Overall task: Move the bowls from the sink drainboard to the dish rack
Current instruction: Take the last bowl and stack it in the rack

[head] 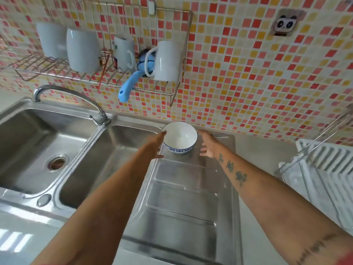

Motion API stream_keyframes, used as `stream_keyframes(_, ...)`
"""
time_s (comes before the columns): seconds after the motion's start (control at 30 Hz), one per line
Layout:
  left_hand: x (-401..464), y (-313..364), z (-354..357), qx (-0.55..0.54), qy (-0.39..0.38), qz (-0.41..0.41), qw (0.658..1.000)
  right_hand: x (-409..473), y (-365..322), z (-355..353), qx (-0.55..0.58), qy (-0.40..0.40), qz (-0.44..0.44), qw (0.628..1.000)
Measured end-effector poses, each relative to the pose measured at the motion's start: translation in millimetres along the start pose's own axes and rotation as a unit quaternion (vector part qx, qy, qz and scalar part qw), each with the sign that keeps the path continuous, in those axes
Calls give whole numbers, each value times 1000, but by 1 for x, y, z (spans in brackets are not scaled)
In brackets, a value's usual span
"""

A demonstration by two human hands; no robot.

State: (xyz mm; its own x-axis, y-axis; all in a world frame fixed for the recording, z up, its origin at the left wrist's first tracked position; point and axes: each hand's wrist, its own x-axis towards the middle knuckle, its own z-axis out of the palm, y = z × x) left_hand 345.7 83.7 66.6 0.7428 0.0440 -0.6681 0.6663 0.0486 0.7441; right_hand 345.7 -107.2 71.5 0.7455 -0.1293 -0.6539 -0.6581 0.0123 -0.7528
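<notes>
Sitting between open hands [181, 144], bowl [180, 137] upright.

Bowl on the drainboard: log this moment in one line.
bowl upright on drainboard | left hand open at rim | right hand open beside

White bowl [179, 137] with blue floral band (outside only), red-orange-yellow mosaic tiles [248, 73], light-blue brush handle [127, 87]
</notes>
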Motion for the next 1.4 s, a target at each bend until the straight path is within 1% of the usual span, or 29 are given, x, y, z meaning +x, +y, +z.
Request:
stream_keyframes(0.07, 12, -6, 8, -22, -9, -24, 999, 10, 0, 7, 19, -6, 8, 1000)
stream_keyframes(0.13, 22, -10, 14, -56, -6, -30, 998, 20, 2, 17, 20, -7, 14, 1000)
stream_keyframes(0.23, 32, -15, 25, -76, 21, -13, 997, 29, 5, 30, 19, 22, -2, 1000)
stream_keyframes(0.33, 35, -22, 32, -73, 4, -4, 997, 33, 10, 37, 19, 33, -5, 999)
stream_keyframes(0.4, 39, -26, 34, -96, -10, 9, 995, 36, 14, 38, 24, 27, -8, 999)
stream_keyframes(0.53, 46, -31, 35, -117, 3, 48, 992, 39, 20, 36, 50, 2, -19, 999)
stream_keyframes(0.6, 42, -36, 35, -122, 3, 54, 991, 37, 24, 32, 70, -11, -26, 997)
stream_keyframes(0.73, 24, -44, 32, -108, -5, 63, 992, 22, 35, 19, 88, -37, -38, 995)
stream_keyframes(0.87, -9, -35, 28, -57, -38, 105, 992, -12, 28, -4, 94, -52, -57, 993)
stream_keyframes(0.93, -36, -23, 29, -28, -80, 139, 987, -38, 12, -21, 89, -32, -99, 991)
stream_keyframes(1.0, -71, -9, 34, -12, -133, 175, 975, -72, -7, -40, 85, 0, -163, 983)
stream_keyframes(1.03, -90, -3, 37, -20, -162, 190, 968, -92, -16, -51, 90, 15, -197, 976)
stream_keyframes(1.13, -154, 15, 50, -87, -265, 214, 936, -165, -40, -85, 121, 48, -304, 944)
stream_keyframes(1.27, -236, 32, 85, -126, -389, 187, 893, -274, -50, -130, 107, 87, -458, 878)
stream_keyframes(1.4, -303, 37, 141, -147, -538, 134, 819, -369, -43, -178, 67, 143, -556, 816)
